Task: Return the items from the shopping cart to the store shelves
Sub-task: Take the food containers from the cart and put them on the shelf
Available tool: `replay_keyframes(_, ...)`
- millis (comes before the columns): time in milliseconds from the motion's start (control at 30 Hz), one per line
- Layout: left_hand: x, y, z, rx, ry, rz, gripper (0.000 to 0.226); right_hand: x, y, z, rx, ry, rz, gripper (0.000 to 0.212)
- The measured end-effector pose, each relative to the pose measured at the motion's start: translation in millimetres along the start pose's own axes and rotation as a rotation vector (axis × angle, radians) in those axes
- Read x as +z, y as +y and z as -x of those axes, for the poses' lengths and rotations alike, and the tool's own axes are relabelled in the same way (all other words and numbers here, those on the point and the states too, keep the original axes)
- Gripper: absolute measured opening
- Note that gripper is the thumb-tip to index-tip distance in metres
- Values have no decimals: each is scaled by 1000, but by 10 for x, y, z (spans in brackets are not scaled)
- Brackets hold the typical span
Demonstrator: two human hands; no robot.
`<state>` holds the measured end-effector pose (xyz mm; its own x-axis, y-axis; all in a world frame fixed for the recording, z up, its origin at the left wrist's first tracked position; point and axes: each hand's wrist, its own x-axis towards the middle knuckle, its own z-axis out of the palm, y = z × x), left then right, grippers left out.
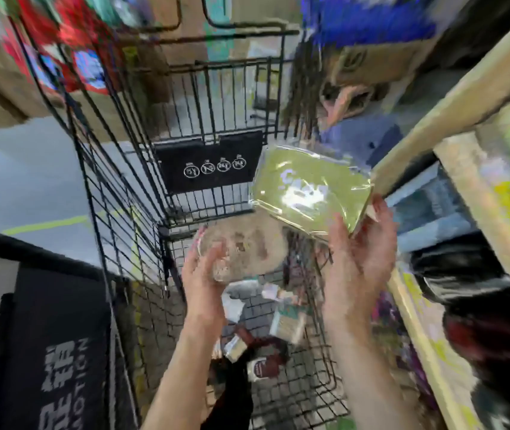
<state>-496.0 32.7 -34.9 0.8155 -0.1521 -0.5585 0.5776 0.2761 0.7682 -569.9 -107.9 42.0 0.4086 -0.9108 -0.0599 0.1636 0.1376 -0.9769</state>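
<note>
In a store aisle, with wooden shelves [452,97] to the right and a black wire shopping cart [216,169] below, the right hand [362,252] has its grip on one corner of a glossy green packet [312,187] held over the cart beside the shelf edge, while the left hand [200,274] grips a brownish clear-wrapped pack [241,246]. That slick corner hold looks liable to slip, dropping the packet among the remaining items [278,324]. Legible writing: only "MOTION" on a black panel [61,352]; packet lettering is blurred.

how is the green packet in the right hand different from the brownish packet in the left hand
The green packet is flat, glossy and raised beside the wooden shelf; the brownish packet is mottled, rounder and lower, over the cart. The right hand holds the first, the left hand the second. Both look plastic-wrapped.
</note>
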Motion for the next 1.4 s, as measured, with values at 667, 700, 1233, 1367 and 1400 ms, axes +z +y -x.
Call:
replay_keyframes(667,1905,-147,3247,-21,-1230,-675,42,-3004,-2643,1324,59,443,-88,15)
replay_keyframes(700,1975,-214,3290,-38,-1249,-694,50,-3092,-2715,1372,43,492,-89,7)
replay_keyframes(1233,2611,-346,3972,-443,-1258,-759,93,-3219,-3035,1727,-113,643,179,45)
replay_keyframes(1367,2740,-322,4056,-447,-1286,-732,94,-3277,-3070,1878,-33,570,360,69)
replay_keyframes(1400,2778,-350,4056,-462,-1279,-737,95,-3281,-3078,1923,-19,518,403,76)
